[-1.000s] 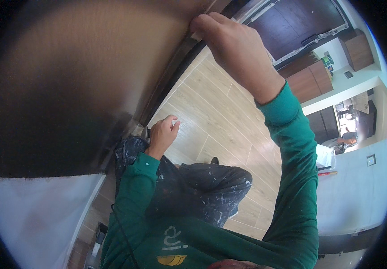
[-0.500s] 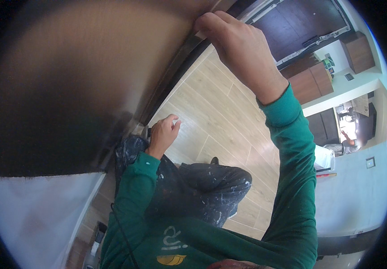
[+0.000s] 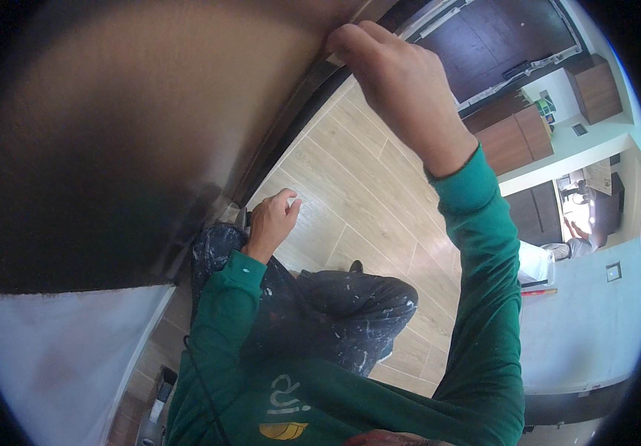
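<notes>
A large brown wooden panel (image 3: 187, 82) fills the upper left, with a dark edge strip (image 3: 291, 126) running along its right side. My right hand (image 3: 402, 89) is raised to the top of that strip. Its fingers are bent and closed against the edge, and whatever they grip is hidden behind the knuckles. Lower down, my left hand (image 3: 271, 223) hovers near my knee, fingers curled. A small white thing (image 3: 291, 201) shows between its thumb and fingertips, too small to name.
Pale wood-look floor tiles (image 3: 365, 178) lie beneath my paint-spotted trousers. A white wall (image 3: 60, 349) stands at lower left, near some tools (image 3: 158, 405) on the floor. To the right are a dark door (image 3: 502, 44), brown cabinets (image 3: 517, 145) and another person (image 3: 577, 241) in the far opening.
My right hand has shifted very slightly down and right along the edge. The left hand stays nearly still. The far person has changed posture a little.
</notes>
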Demonstrator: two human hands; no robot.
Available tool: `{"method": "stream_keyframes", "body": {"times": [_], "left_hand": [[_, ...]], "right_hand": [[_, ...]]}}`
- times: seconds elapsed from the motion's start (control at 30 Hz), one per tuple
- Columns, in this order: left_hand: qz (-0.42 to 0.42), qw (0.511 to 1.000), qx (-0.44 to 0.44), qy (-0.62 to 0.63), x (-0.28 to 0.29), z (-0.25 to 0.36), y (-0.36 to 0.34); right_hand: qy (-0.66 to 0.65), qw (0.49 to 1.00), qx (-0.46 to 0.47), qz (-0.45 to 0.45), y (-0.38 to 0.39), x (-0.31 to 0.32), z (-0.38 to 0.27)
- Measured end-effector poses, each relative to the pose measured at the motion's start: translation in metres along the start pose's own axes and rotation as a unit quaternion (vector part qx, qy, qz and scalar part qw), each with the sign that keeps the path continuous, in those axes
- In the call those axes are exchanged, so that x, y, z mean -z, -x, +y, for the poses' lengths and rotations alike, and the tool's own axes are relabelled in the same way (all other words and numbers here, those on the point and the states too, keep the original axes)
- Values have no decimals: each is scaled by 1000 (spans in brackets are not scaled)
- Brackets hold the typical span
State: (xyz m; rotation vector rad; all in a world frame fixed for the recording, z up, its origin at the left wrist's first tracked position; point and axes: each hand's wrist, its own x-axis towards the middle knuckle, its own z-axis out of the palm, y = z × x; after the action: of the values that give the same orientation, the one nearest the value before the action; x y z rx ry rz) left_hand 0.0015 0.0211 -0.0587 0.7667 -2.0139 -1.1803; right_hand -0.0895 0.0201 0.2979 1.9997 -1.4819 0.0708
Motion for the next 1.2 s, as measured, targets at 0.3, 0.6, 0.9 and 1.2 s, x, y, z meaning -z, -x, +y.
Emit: {"method": "stream_keyframes", "body": {"times": [0.3,0.6,0.9,1.2], "left_hand": [[14,999,24,23,12,15,-1],[271,897,-343,62,60,147,-63],[283,914,-288,-42,27,136,-77],[295,900,-322,-2,36,134,-85]], "right_hand": [[-298,944,-129,62,58,45,19],[-467,667,-576,75,351,-71,-57],[-457,553,-690,95,476,-99,-151],[-479,511,-701,134,468,-101,-139]]}}
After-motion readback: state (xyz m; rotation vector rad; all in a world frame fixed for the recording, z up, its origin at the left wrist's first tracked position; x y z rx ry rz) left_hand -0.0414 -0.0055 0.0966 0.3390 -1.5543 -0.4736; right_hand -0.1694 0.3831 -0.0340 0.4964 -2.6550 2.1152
